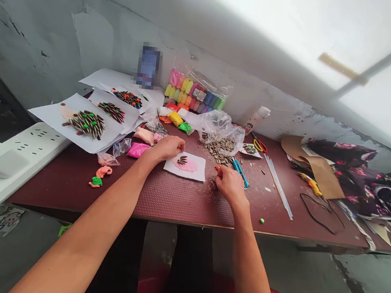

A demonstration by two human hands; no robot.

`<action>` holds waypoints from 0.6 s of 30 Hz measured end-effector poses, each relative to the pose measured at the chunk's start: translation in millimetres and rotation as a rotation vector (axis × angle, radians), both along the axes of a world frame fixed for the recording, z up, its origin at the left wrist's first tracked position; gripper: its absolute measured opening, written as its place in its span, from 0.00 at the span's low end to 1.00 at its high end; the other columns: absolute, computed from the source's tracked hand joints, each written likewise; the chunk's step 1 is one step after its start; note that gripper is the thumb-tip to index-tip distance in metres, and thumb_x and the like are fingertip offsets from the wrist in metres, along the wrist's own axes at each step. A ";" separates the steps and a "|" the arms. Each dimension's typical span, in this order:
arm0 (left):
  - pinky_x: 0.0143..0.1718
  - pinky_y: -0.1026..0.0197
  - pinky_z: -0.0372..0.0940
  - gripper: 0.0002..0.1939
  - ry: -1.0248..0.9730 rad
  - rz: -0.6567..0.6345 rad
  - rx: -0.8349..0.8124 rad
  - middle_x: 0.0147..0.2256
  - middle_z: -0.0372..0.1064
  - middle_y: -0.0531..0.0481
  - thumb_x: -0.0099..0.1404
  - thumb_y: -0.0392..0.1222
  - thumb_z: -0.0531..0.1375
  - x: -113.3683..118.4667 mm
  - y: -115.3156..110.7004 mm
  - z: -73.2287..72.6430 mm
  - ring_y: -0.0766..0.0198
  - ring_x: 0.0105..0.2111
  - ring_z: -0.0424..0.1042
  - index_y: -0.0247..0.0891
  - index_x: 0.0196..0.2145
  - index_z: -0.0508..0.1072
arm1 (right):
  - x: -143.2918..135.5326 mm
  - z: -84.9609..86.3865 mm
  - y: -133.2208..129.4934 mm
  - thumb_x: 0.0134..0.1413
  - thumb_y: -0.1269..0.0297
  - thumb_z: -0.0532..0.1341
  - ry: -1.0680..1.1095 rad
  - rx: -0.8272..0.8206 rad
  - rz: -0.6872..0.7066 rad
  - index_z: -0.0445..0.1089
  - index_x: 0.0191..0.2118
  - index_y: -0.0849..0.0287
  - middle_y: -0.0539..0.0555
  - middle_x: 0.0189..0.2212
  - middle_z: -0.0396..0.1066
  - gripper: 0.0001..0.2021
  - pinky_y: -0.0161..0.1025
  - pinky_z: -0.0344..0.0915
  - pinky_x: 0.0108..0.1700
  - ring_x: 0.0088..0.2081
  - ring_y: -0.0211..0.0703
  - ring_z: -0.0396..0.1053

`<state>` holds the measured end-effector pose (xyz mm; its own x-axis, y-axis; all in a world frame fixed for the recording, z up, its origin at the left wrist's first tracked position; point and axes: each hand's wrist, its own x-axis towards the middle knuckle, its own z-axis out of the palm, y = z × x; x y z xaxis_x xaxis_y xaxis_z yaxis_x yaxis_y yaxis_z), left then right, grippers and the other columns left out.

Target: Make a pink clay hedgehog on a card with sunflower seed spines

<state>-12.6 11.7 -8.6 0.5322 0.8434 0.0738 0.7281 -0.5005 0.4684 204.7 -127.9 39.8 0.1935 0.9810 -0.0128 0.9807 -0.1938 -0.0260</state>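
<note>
A small white paper card (198, 173) lies on the table, with a pink oval shape (189, 166) on it and several striped sunflower seeds (182, 160) at the shape's upper left. My left hand (171, 148) is closed at the card's upper left corner; whatever its fingers hold is hidden. On the card's right, my right hand (229, 183) is closed, with a small orange piece (218, 167) at its fingertips. A heap of sunflower seeds (219, 148) lies just beyond that hand, partly under a clear plastic bag (218, 124). Blue pens or sticks (240, 173) lie beside it.
Seed-covered pictures (89, 125) lie on paper sheets at left, near a white power strip (24, 147). Coloured clay packs (196, 93) lean on the wall. Scissors (260, 145), clear glue sticks (278, 188), a yellow glue gun (312, 183) and floral fabric (352, 181) are at right.
</note>
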 end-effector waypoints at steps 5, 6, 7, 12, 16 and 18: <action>0.35 0.65 0.63 0.13 -0.004 0.001 -0.007 0.37 0.80 0.48 0.59 0.31 0.58 0.2 0.0 0.8 0.60 0.38 0.75 0.39 0.36 0.80 | 7.5 -3.3 2.6 0.55 0.70 0.59 0.489 0.230 0.046 0.77 0.43 0.57 0.51 0.29 0.76 0.13 0.35 0.60 0.34 0.29 0.39 0.68; 0.35 0.65 0.63 0.13 -0.004 0.000 -0.008 0.37 0.80 0.48 0.59 0.31 0.58 0.2 0.0 0.9 0.60 0.38 0.75 0.39 0.36 0.80 | 7.4 -2.4 2.8 0.54 0.67 0.60 0.632 0.246 0.062 0.78 0.41 0.58 0.51 0.28 0.75 0.11 0.35 0.61 0.33 0.27 0.38 0.67; 0.35 0.65 0.63 0.13 -0.002 -0.002 -0.007 0.37 0.80 0.48 0.59 0.31 0.58 0.3 0.0 1.1 0.60 0.38 0.75 0.39 0.37 0.80 | 6.5 -1.1 2.8 0.52 0.64 0.62 0.772 0.249 0.078 0.77 0.38 0.58 0.50 0.26 0.74 0.09 0.35 0.61 0.31 0.26 0.37 0.66; 0.35 0.65 0.64 0.13 0.015 -0.002 -0.009 0.37 0.80 0.47 0.59 0.32 0.58 0.4 0.1 1.5 0.60 0.38 0.75 0.39 0.37 0.81 | -5.4 8.0 0.6 0.45 0.52 0.70 1.210 0.201 0.104 0.75 0.30 0.59 0.51 0.25 0.73 0.14 0.32 0.58 0.26 0.25 0.35 0.65; 0.35 0.65 0.64 0.14 0.009 -0.003 -0.009 0.37 0.80 0.48 0.58 0.32 0.57 0.2 -0.4 1.7 0.60 0.38 0.75 0.39 0.37 0.81 | -12.8 5.0 1.0 0.41 0.52 0.71 1.317 0.234 0.100 0.75 0.29 0.59 0.50 0.26 0.73 0.15 0.31 0.59 0.27 0.25 0.33 0.62; 0.36 0.65 0.65 0.14 -0.002 -0.005 -0.002 0.37 0.80 0.48 0.58 0.31 0.57 0.0 -0.8 1.8 0.61 0.38 0.75 0.39 0.37 0.81 | -15.9 -0.9 2.0 0.42 0.52 0.70 1.299 0.232 0.104 0.74 0.29 0.59 0.49 0.24 0.72 0.15 0.31 0.58 0.27 0.24 0.32 0.60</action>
